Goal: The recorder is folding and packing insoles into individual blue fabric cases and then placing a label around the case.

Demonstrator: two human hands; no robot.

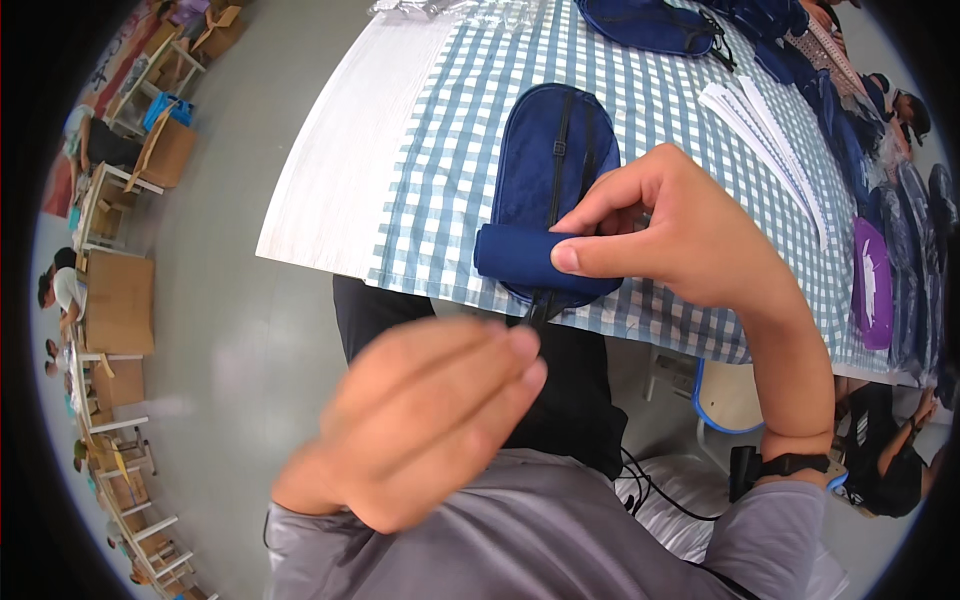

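Observation:
On the near edge of the checked tablecloth lies a navy, rounded flat pouch (528,150) with thin black straps and a small buckle down its middle. Across its lower end rests a rolled navy cloth (515,252). My right hand (690,235) pinches that roll between thumb and forefinger, the other fingers curled. A black strap (540,308) comes out below the pouch, past the table edge. Its lower end runs to the fingertips of my left hand (440,415), which is blurred, with fingers pressed together on the strap; their grip is partly hidden.
The blue-and-white checked tablecloth (430,190) covers most of the white table (330,170). White paper strips (770,145), another navy pouch (650,25) and a purple tray (872,285) lie farther off. Plastic-wrapped navy items crowd the right side. Cardboard boxes (120,300) and people are at the far left.

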